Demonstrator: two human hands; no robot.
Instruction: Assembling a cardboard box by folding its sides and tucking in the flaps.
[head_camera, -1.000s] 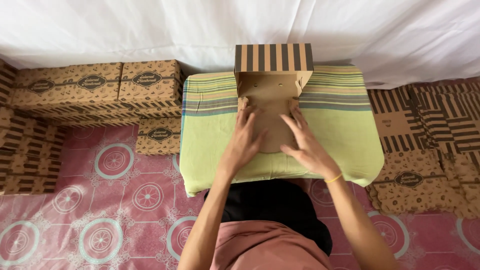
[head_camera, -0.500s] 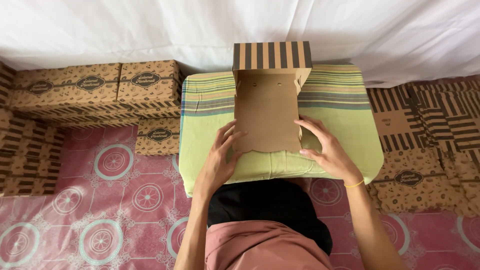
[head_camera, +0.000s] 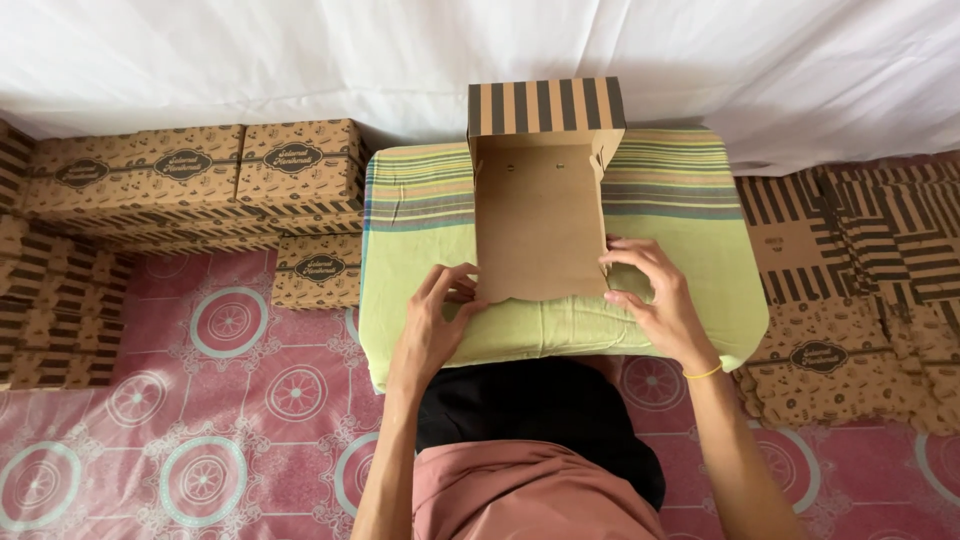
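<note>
A brown cardboard box (head_camera: 540, 215), partly folded, lies on a green striped cloth-covered table (head_camera: 420, 215). Its far flap stands upright and shows black and tan stripes. My left hand (head_camera: 437, 320) pinches the box's near left corner. My right hand (head_camera: 655, 295), with a yellow band at the wrist, holds the near right corner. Both side walls of the box are folded up near the back.
Finished brown printed boxes (head_camera: 190, 175) are stacked at the left by the white sheet wall, one more (head_camera: 318, 270) beside the table. Flat striped box blanks (head_camera: 860, 240) lie piled at the right. A pink patterned mat (head_camera: 200, 400) covers the floor.
My hands slid from the middle of the box panel back to its near corners. The side walls at the back have come up.
</note>
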